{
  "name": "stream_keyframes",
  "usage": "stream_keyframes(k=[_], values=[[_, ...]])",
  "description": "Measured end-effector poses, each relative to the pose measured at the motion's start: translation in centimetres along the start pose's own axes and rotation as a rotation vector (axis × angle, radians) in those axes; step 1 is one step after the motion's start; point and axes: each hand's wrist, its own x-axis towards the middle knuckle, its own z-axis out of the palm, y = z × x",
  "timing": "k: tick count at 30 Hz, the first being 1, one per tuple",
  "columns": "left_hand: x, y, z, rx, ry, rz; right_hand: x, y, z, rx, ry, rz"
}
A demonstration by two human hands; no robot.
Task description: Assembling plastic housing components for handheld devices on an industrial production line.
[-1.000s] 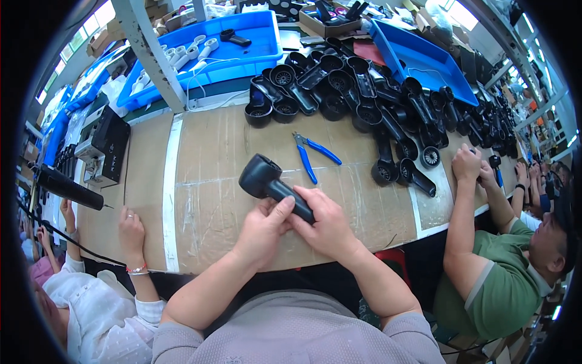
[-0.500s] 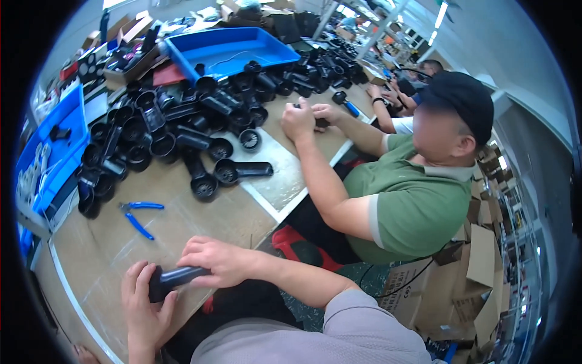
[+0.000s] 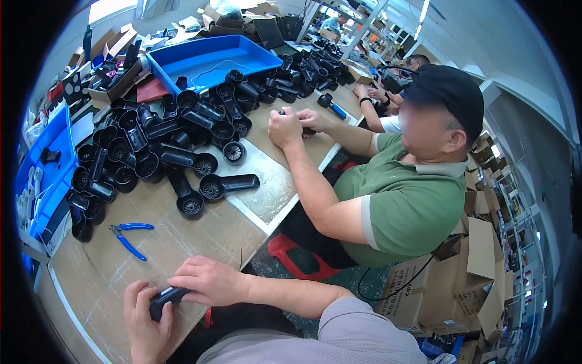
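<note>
Over the table's (image 3: 100,273) near edge, head view, L hand (image 3: 145,321) & R hand (image 3: 209,282) grip a smooth blk plastic part (image 3: 168,296) btwn them, fingers curled round it; long axis slants lower-L to upper-R, broader visible end twd L palm. Beyond, on the scuffed brn top, blue-handled pliers (image 3: 134,227) splay in a V, nr piled hollow, round-headed blk shells (image 3: 182,158).

Bright, cool light comes from a washed-out window (image 3: 112,8) at upper left and ceiling tubes (image 3: 424,11) at upper right, with a sheen on the pale table strip (image 3: 264,185). Fisheye distortion bends straight edges toward the black rim, and a smooth blur covers the co-worker's face (image 3: 421,115).
</note>
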Motion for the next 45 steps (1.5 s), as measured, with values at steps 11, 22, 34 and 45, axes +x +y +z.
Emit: stream_keyframes(k=[11, 22, 34, 45], values=[[0.8, 0.8, 0.0, -0.046, -0.011, 0.001, 0.1, -0.8, 0.1, 0.009, 0.084, 0.079], [0.0, 0.4, -0.2, -0.002, -0.01, -0.014, 0.3, -0.4, 0.3, 0.101, -0.03, 0.131], [1.0, 1.3, -1.0, 0.2, -0.05, 0.059, 1.0, -1.2, -0.6, 0.179, -0.104, 0.295], [0.6, 0.6, 0.0, 0.16, -0.048, 0.093, 0.0, -0.5, 0.7, -0.154, 0.027, -0.002]])
